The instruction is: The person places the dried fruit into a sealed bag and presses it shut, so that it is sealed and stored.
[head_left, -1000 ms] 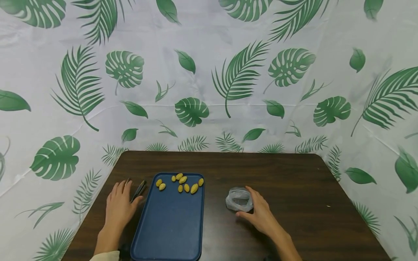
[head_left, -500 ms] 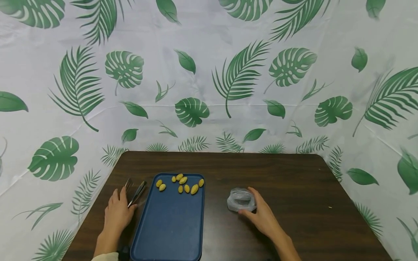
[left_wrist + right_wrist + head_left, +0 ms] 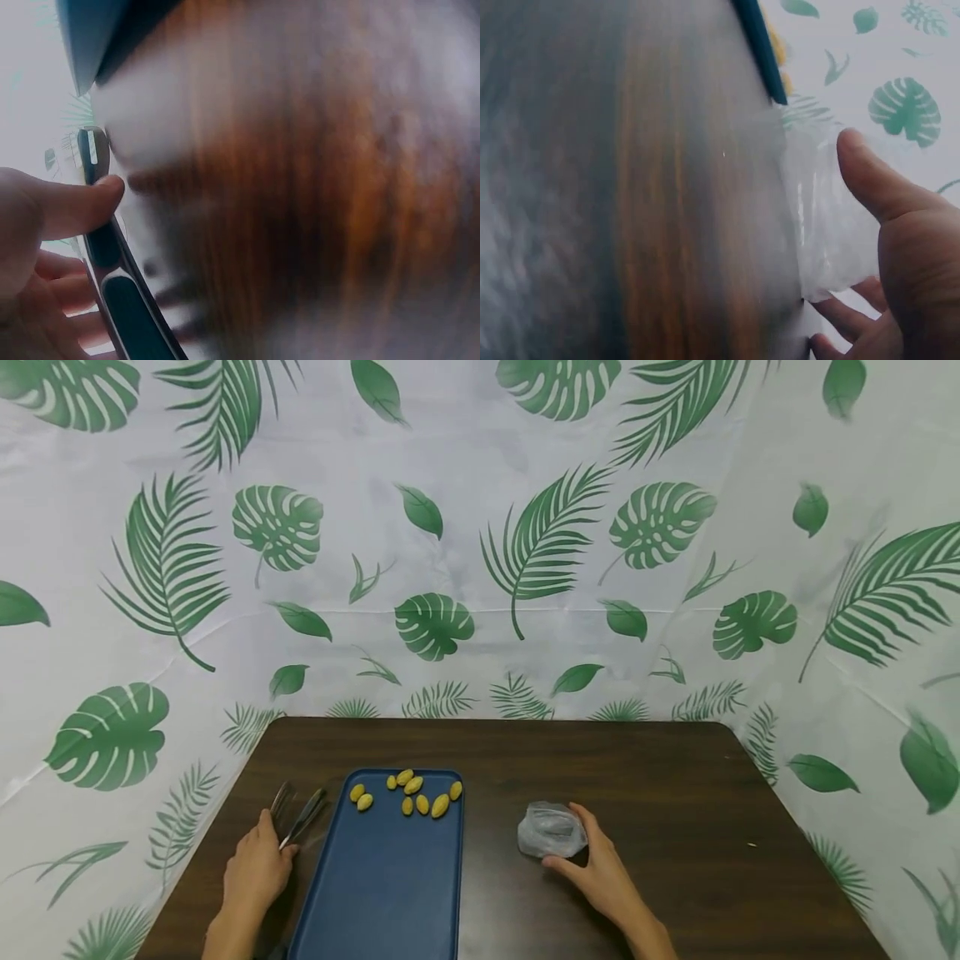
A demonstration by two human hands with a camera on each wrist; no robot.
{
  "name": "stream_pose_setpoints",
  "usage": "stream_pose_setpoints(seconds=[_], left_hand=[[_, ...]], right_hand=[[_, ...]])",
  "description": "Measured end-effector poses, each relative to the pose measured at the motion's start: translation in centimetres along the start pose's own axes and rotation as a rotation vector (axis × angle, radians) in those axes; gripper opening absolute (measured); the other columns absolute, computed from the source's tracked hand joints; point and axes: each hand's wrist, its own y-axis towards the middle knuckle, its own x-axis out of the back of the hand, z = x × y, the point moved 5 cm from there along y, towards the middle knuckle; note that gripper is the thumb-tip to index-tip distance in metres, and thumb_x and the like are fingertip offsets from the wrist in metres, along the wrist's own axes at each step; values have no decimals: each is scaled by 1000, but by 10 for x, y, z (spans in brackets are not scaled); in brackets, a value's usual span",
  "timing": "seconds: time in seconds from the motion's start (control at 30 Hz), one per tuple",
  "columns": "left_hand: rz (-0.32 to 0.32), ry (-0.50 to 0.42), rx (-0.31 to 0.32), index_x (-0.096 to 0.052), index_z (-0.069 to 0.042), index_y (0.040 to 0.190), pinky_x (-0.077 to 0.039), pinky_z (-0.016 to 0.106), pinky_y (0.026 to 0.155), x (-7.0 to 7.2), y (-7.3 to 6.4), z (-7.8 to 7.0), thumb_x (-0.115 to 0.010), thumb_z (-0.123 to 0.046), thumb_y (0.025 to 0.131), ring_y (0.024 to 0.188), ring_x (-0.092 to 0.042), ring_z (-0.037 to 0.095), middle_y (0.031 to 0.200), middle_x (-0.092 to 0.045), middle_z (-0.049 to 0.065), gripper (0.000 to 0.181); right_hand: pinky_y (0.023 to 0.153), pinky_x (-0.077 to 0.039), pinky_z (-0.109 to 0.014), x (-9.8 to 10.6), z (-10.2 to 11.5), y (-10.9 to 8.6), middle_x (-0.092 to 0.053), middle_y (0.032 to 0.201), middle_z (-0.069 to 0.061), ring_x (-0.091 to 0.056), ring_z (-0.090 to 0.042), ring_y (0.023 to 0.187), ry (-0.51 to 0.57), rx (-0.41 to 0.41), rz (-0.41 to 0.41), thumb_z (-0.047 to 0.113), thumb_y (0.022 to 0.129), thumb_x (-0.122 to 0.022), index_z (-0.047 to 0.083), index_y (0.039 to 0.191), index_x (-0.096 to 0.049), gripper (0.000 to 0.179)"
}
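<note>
In the head view my left hand (image 3: 257,870) is at the table's left side, on tongs (image 3: 303,820) with metal arms and dark inlays. The left wrist view has the thumb lying over one arm of the tongs (image 3: 135,315) and the other fingers behind it. The arms spread apart, pointing toward the far edge. My right hand (image 3: 603,868) grips the near right side of a crinkled translucent plastic bag (image 3: 551,832), which stands like a small bowl. Thumb and fingers lie on either side of the bag (image 3: 829,217) in the right wrist view.
Between the hands lies a dark blue tray (image 3: 390,885), with several small yellow oval pieces (image 3: 440,806) near its far end. A tiny pale scrap (image 3: 752,844) lies on the brown wooden table (image 3: 645,777) to the right. A leaf-print cloth (image 3: 435,552) hangs behind.
My left hand has slid back toward the near left along the tongs, uncovering more of both arms. The bag's opening looks narrower under the right hand. The whole head view has shifted slightly.
</note>
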Motion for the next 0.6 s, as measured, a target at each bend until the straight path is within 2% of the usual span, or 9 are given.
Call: stream_pose_setpoints(seconds=[0.2, 0.47, 0.6], left_hand=[[-47, -2, 6, -24, 24, 148, -46, 73, 90, 2, -2, 3, -64, -12, 96, 123, -50, 65, 139, -44, 49, 75], [-88, -25, 25, -32, 22, 144, -48, 72, 85, 2, -4, 3, -65, -8, 94, 113, -55, 66, 131, -51, 47, 67], [-87, -44, 33, -33, 22, 144, -47, 71, 89, 2, -4, 4, -63, -6, 94, 116, -53, 65, 134, -49, 48, 64]], right_hand=[[106, -36, -75, -3, 1, 0, -44, 158, -24, -43, -53, 142, -6, 19, -8, 42, 86, -83, 10, 160, -32, 95], [107, -35, -74, -4, -3, -2, -49, 154, -24, -46, -50, 141, 12, 37, -37, 38, 89, -82, 10, 158, -35, 88], [109, -34, -72, -4, -4, -2, -50, 153, -24, -46, -48, 142, 35, 75, -52, 30, 88, -84, 7, 156, -34, 87]])
